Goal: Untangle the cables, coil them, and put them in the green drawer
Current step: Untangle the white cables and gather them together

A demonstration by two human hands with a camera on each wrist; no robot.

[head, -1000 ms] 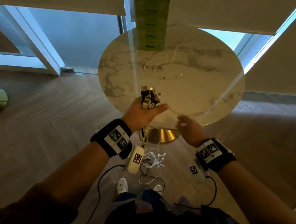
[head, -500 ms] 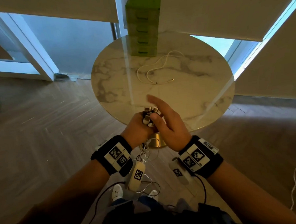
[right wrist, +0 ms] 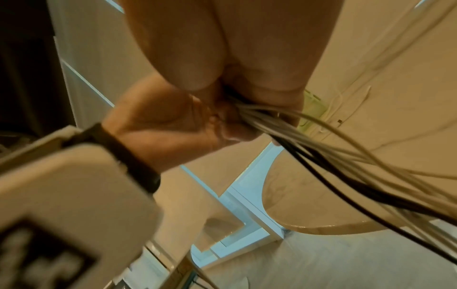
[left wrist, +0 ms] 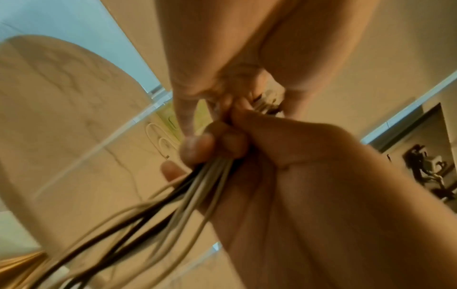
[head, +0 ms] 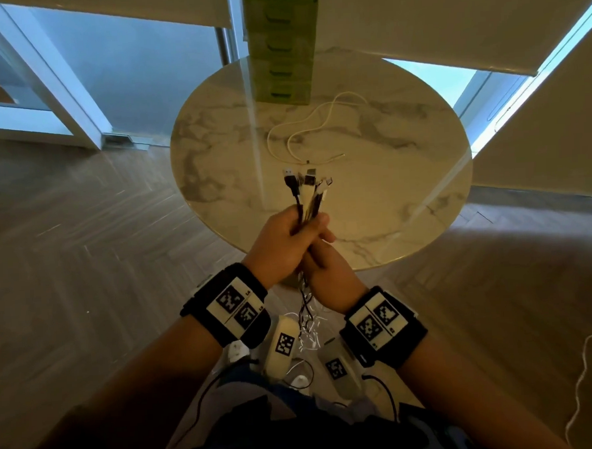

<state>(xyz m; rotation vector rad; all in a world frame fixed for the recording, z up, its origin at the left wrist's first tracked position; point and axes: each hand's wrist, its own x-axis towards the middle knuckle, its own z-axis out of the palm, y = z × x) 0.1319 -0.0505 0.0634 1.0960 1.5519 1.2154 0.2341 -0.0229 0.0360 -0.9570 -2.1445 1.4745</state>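
My left hand (head: 288, 238) grips a bundle of black and white cables (head: 306, 189) over the near edge of the round marble table (head: 405, 184). The plugs stick up above the fist. Directly beneath it my right hand (head: 328, 274) grips the same bundle. The rest of the cables hang to the floor between my feet. In the left wrist view the right hand (left wrist: 284, 156) is curled round the strands (left wrist: 197, 187). A loose white cable (head: 303, 134) lies on the table in front of the green drawer unit (head: 281, 43), whose drawers are closed.
The drawer tower stands at the table's far edge. Another white cable (head: 584, 381) trails on the wooden floor at the right. Window frames and white blinds stand behind the table. My feet and the tangled cable ends (head: 307, 330) are below the hands.
My right hand came in from the right and took hold of the bundle under my left hand. The plugs now stick out further above the left fist.
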